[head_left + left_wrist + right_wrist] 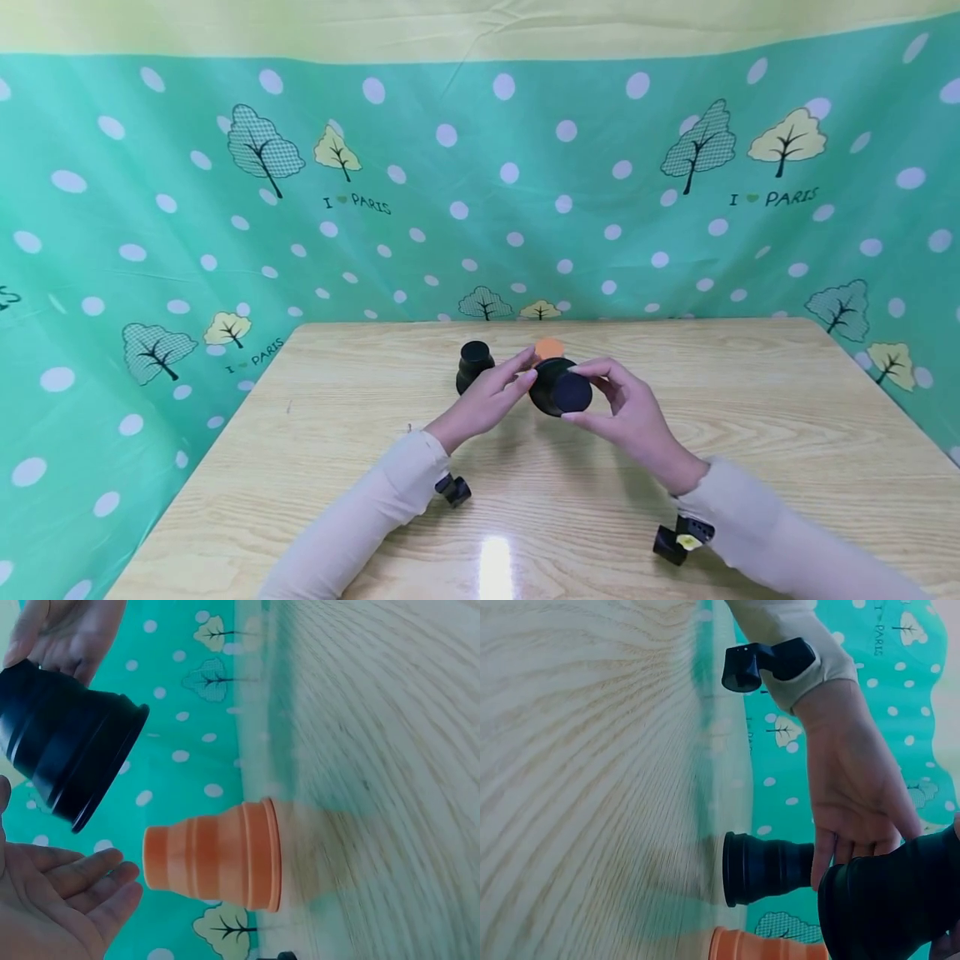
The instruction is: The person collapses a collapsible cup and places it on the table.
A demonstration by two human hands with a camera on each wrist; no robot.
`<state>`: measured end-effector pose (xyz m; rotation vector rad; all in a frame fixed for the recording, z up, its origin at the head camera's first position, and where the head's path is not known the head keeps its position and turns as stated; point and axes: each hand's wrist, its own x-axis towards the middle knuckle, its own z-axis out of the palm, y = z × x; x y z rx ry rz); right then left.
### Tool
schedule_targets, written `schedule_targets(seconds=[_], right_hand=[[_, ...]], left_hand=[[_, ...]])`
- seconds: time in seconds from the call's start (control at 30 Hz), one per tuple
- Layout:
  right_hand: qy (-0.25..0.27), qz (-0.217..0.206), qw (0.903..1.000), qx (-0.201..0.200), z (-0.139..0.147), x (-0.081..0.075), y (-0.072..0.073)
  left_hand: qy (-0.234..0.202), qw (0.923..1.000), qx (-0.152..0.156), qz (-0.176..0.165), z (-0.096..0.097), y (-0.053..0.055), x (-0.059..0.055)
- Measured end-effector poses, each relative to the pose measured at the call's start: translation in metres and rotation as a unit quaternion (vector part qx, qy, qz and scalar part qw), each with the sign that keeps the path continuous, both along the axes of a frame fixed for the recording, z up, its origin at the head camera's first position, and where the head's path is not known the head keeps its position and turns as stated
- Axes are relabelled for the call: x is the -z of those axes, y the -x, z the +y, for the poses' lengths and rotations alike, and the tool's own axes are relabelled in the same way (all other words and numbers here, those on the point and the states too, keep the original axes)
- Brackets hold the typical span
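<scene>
Handling tilted black cup (75,742): right fingers (602,369) pinching base (572,393), left fingers (86,874) extended near rim (115,772); next move likely needs steady pinch.

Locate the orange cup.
In the head view, the orange cup stands on the table, partly hidden behind the black cup in the right hand; the other black cup is to its left.

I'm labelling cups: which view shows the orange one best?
Left wrist: the orange cup appears whole and uncovered. The head view shows only its top, the rest behind the held black cup; right wrist's bottom edge cuts it off.
</scene>
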<state>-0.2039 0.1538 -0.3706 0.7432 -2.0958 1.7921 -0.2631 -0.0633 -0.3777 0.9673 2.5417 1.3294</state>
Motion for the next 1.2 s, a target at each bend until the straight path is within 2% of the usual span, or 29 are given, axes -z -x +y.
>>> schedule_targets(seconds=[0.33, 0.73, 0.93, 1.13, 1.2], right_hand=[[-0.001, 0.003, 0.9999, -0.014, -0.005, 0.001, -0.001], [-0.005, -0.005, 0.9997, -0.022, -0.009, 0.009, 0.0], [-0.01, -0.007, 0.9997, -0.019, -0.012, 0.012, 0.001], [-0.017, 0.007, 0.9996, -0.024, -0.014, 0.016, 0.002], [-0.02, 0.011, 0.9994, -0.025, -0.014, 0.017, 0.002]], left_hand=[[0.006, 0.9999, -0.015, 0.003, 0.006, 0.002, -0.001], [-0.051, 0.9977, -0.013, -0.043, 0.012, 0.009, 0.002], [-0.106, 0.9895, -0.02, -0.096, 0.014, 0.012, 0.004], [-0.127, 0.9834, -0.021, -0.128, 0.012, 0.014, 0.006], [-0.137, 0.9794, -0.015, -0.148, 0.011, 0.015, 0.006]])
